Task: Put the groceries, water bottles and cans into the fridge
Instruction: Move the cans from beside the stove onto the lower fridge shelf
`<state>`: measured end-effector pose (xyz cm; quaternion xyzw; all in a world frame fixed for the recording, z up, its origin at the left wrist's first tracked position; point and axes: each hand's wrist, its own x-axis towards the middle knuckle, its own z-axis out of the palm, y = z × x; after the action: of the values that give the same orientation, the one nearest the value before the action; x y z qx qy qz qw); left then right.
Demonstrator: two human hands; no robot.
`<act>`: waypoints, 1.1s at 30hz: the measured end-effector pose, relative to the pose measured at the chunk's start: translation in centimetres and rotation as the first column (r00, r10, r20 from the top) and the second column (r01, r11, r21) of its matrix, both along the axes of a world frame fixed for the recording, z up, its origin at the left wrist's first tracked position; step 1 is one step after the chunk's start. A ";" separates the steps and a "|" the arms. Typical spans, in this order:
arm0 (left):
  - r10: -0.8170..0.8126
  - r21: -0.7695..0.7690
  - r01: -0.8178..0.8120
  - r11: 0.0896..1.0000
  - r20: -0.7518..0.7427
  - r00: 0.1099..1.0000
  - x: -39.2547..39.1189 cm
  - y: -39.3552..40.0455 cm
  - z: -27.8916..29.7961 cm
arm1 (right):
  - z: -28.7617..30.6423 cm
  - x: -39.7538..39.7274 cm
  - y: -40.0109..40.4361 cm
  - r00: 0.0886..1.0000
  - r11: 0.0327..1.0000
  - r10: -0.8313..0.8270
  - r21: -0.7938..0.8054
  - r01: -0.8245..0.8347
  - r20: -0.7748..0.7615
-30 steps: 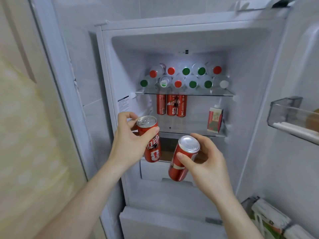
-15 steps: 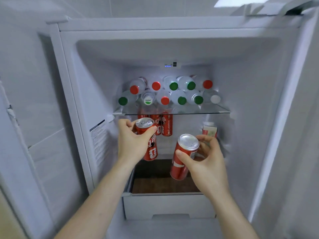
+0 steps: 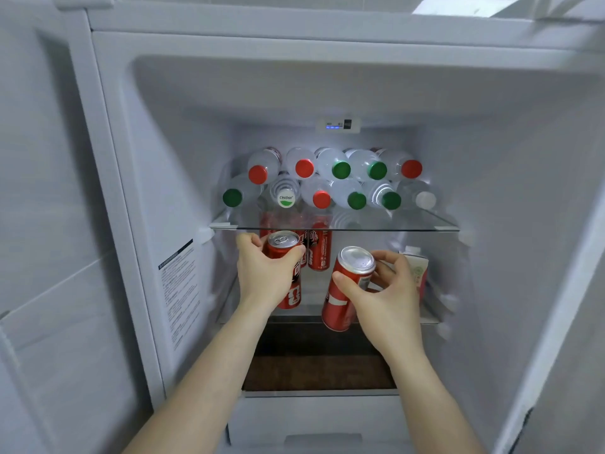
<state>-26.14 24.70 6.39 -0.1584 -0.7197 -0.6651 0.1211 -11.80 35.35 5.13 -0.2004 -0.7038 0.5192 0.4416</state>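
My left hand (image 3: pixel 265 273) grips a red can (image 3: pixel 282 244) upright, just under the glass shelf (image 3: pixel 409 227) at the left of the fridge's second level. My right hand (image 3: pixel 386 299) holds a second red can (image 3: pixel 343 290), tilted, its silver top toward me, over the front edge of the lower shelf (image 3: pixel 429 317). Behind them stand more red cans (image 3: pixel 319 253) at the back. Several water bottles (image 3: pixel 330 178) with red, green and white caps lie stacked on the glass shelf.
A small carton (image 3: pixel 417 267) stands at the right of the second level, just behind my right hand. Below is a dark drawer opening (image 3: pixel 317 365) with a white drawer front (image 3: pixel 314 417). The fridge walls close in on both sides.
Both hands have carried their cans forward and up into the fridge, under the glass shelf. The view has moved closer to the fridge interior.
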 end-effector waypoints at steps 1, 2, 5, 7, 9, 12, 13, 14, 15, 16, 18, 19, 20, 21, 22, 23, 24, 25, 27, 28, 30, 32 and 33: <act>0.000 0.003 0.000 1.000 0.007 1.000 -0.3 0.2 -0.1 | 0.0 -0.4 0.2 1.000 1.000 0.000 0.000 0.000 0.004; -0.002 0.007 0.002 1.000 0.010 1.000 -0.5 0.3 -0.1 | -0.1 -0.7 0.4 1.000 1.000 0.001 0.003 -0.001 0.009; 0.003 0.025 -0.003 1.000 0.005 1.000 -1.1 0.8 -0.1 | -0.2 -1.6 1.1 1.000 1.000 0.009 0.010 -0.010 0.026; 0.013 0.036 -0.013 0.999 0.001 1.000 -1.6 1.1 -0.2 | -0.2 -2.3 1.5 0.999 1.000 0.013 0.009 -0.014 0.029; 0.022 0.046 -0.023 0.999 0.008 1.000 -1.9 1.4 -0.2 | -0.2 -2.8 1.8 0.999 1.000 0.019 0.007 -0.019 0.033; 0.032 0.065 -0.032 0.997 0.010 0.999 -2.3 1.9 0.0 | -0.1 -3.6 2.2 0.999 1.000 0.025 0.007 -0.025 0.035; 0.035 0.073 -0.036 0.997 0.006 0.999 -2.4 2.0 0.1 | -0.1 -3.9 2.4 0.999 1.000 0.022 0.007 -0.022 0.035; 0.038 0.083 -0.038 0.996 0.003 0.999 -2.6 2.1 0.0 | -0.1 -4.2 2.5 0.999 1.000 0.017 0.009 -0.017 0.037; 0.039 0.094 -0.039 0.995 0.000 0.999 -2.7 2.2 0.0 | -0.1 -4.5 2.6 0.999 1.000 0.013 0.008 -0.013 0.041; 0.041 0.100 -0.041 0.994 -0.001 0.999 -2.9 2.3 0.0 | 0.0 -4.9 2.7 0.999 1.000 0.013 0.004 -0.013 0.044; 0.048 0.101 -0.048 0.994 -0.001 0.999 -3.0 2.5 0.0 | 0.1 -5.4 2.8 0.999 1.000 0.022 -0.004 -0.022 0.043; 0.053 0.096 -0.053 0.994 0.000 0.999 -3.2 2.7 0.0 | 0.2 -5.7 2.8 0.999 1.000 0.030 -0.004 -0.030 0.038; 0.058 0.092 -0.058 0.994 0.001 0.998 -3.3 2.8 0.0 | 0.3 -5.9 2.8 0.999 0.999 0.039 -0.002 -0.039 0.035; 0.065 0.088 -0.065 0.994 0.003 0.998 -3.4 3.0 -0.1 | 0.3 -6.1 2.8 0.998 0.999 0.049 0.003 -0.049 0.035; 0.073 0.088 -0.073 0.993 0.005 0.997 -3.5 3.1 -0.1 | 0.3 -6.4 2.8 0.998 0.998 0.056 0.012 -0.057 0.038; 0.080 0.090 -0.080 0.993 0.008 0.997 -3.7 3.2 -0.2 | 0.3 -6.6 2.9 0.997 0.998 0.064 0.020 -0.065 0.043; 0.084 0.093 -0.085 0.992 0.015 0.996 -3.9 3.3 -0.2 | 0.3 -6.9 2.9 0.996 0.997 0.070 0.026 -0.071 0.048; 0.086 0.095 -0.088 0.992 0.024 0.996 -4.1 3.4 -0.2 | 0.4 -7.2 2.9 0.996 0.997 0.073 0.028 -0.074 0.054; 0.090 0.095 -0.093 0.991 0.037 0.995 -4.6 3.5 -0.1 | 0.5 -8.0 3.0 0.996 0.997 0.071 0.035 -0.073 0.062; 0.091 0.097 -0.094 0.991 0.039 0.995 -4.9 3.5 -0.1 | 0.5 -8.5 3.1 0.995 0.997 0.072 0.034 -0.074 0.065; 0.091 0.109 -0.095 0.989 0.043 0.995 -5.5 3.5 0.0 | 0.6 -9.4 3.1 0.994 0.996 0.087 0.018 -0.088 0.062; 0.098 0.113 -0.103 0.988 0.052 0.994 -6.0 3.3 0.1 | 0.6 -10.2 3.0 0.993 0.994 0.110 0.013 -0.111 0.047; 0.098 0.111 -0.103 0.988 0.055 0.994 -6.1 3.2 0.1 | 0.5 -10.5 2.9 0.992 0.992 0.121 0.019 -0.122 0.041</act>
<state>-32.27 27.88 6.46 -0.0981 -0.6904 -0.7018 0.1454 -22.29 38.29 5.67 -0.1628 -0.7288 0.5334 0.3972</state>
